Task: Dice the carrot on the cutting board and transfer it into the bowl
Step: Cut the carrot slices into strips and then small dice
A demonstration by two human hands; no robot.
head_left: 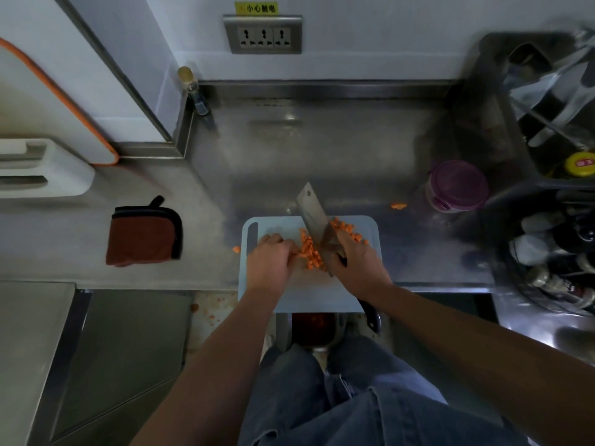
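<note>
Left hand [270, 257] holds carrot [309, 252] (cleaver [317, 217] just beside).

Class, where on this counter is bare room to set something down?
Bare steel counter lies between cutting board and back wall, and between red cloth and board (one carrot bit there). Crowded: right side, by the purple-lidded jar and bottles.

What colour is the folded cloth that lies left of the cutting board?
The cloth is reddish-brown with black edging; the head view shows it.
</note>
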